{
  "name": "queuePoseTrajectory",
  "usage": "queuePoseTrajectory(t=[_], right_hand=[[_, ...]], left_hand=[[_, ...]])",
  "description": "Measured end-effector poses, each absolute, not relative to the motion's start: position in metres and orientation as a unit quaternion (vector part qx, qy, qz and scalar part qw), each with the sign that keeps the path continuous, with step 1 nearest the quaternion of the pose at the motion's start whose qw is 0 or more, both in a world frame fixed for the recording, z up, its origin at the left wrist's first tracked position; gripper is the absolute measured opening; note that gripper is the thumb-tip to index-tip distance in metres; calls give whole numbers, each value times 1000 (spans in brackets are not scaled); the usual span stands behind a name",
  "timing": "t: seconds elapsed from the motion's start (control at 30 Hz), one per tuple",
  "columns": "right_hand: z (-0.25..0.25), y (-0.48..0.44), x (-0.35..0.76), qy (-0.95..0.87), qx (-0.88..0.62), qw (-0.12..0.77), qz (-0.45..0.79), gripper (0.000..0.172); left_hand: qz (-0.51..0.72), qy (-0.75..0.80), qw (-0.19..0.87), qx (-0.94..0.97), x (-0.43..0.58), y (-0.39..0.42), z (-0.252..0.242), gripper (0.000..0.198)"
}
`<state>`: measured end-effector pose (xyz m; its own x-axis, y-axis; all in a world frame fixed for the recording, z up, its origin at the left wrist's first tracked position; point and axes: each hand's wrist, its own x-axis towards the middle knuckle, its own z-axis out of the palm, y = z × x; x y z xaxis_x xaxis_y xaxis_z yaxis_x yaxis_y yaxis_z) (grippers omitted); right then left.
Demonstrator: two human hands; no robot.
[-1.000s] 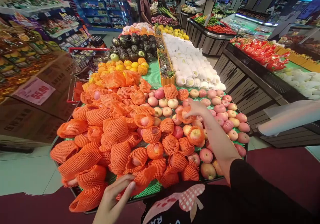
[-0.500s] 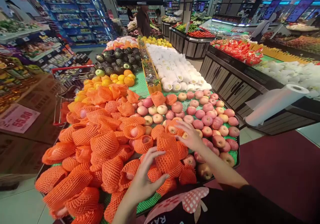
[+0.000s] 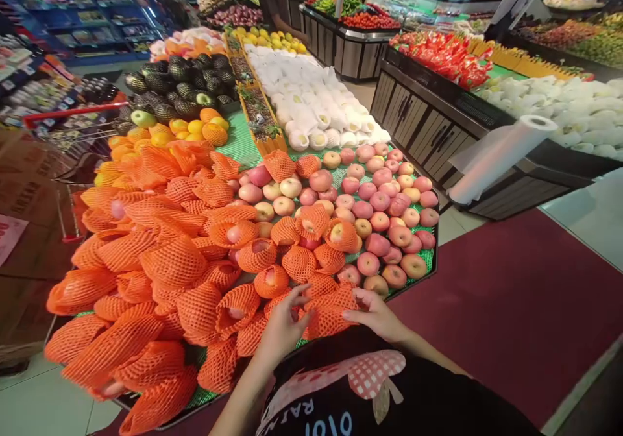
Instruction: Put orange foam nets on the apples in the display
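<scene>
While pinching the orange net (image 3: 327, 311) with left hand (image 3: 281, 327) and right hand (image 3: 376, 317), hold softly, pull evenly, avoid bumping nearby apples (image 3: 368, 264).

Both hands grip one orange foam net (image 3: 331, 311) at the near edge of the tabletop (image 3: 418, 281). The left hand (image 3: 285, 324) pinches its left end and the right hand (image 3: 378, 317) holds its right. Netted apples (image 3: 170, 264) are heaped to the left. Bare pink apples (image 3: 384, 218) lie beyond on green matting (image 3: 238, 143). A plastic-bag roll (image 3: 501, 157) lies well apart to the right.
</scene>
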<state>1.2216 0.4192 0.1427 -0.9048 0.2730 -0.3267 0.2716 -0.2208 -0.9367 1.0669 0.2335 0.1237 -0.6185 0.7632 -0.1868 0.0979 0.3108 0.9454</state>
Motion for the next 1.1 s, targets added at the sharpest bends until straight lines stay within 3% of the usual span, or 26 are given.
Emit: queuePoseTrajectory(t=[0.17,0.3,0.43,0.5,0.63,0.73,0.87,1.1], right_hand=[[129,398,1246,-468,-241,-21,850,35],[94,390,1269,-339,-310,-33,888,35],[82,387,1284,-360,-266,21,894,46],[88,391,1287,-361,-247,47,898,46],[105,407,1293,-384,-263,48,884,62],[110,416,1301,-432,-262,78,859,71],[109,430,1312,-487,-259,46,833,81],[122,490,1316,-639,-279,120,707,58]], left_hand=[[498,756,315,287,1092,254,104,40],[576,704,321,266,1123,262,101,40],[604,666,321,298,1146,268,95,52],[598,665,307,325,1152,271,92,44],[547,683,307,374,1161,275,94,18],[515,664,360,405,1171,278,102,17],[520,631,407,406,1168,281,112,17],[605,739,182,234,1102,242,120,25]])
